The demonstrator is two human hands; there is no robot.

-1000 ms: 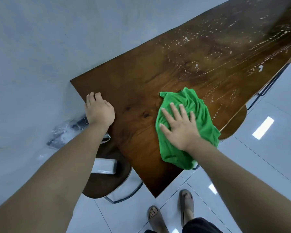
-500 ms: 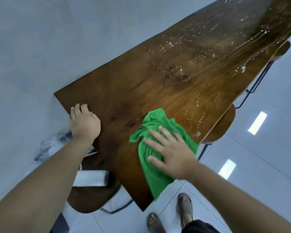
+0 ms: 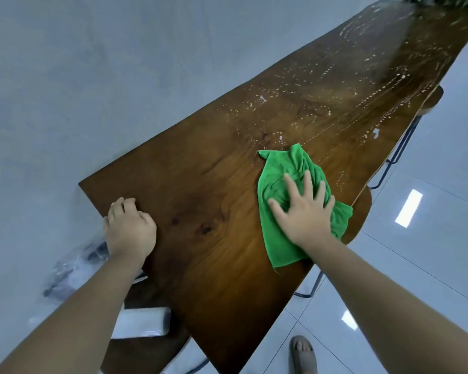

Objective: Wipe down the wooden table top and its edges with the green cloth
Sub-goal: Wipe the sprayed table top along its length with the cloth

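While the right hand (image 3: pixel 303 211) lies flat on the crumpled bright green cloth (image 3: pixel 274 179), its fingers are straight and spread, so the grip clasps nothing and only presses the fabric down. The cloth sits on the long dark brown wooden desk (image 3: pixel 214 184), close to the desk's right edge and about a third of the way along it, with one corner just over that edge. The left hand (image 3: pixel 130 228) rests at the desk's near short end, its fingers curled over the edge there in a closed grip on the wood. Beyond the cloth, the far stretch of the top is dotted with rows of pale white specks (image 3: pixel 335 103). A rounded brown wooden seat (image 3: pixel 362 211) pokes out from under the right edge. At lower left a white rectangular box (image 3: pixel 143 322) lies under the left forearm, near a crinkled clear plastic bag (image 3: pixel 70 268). One grey sandalled foot (image 3: pixel 303 352) stands on the glossy pale tiled floor (image 3: pixel 430 265).
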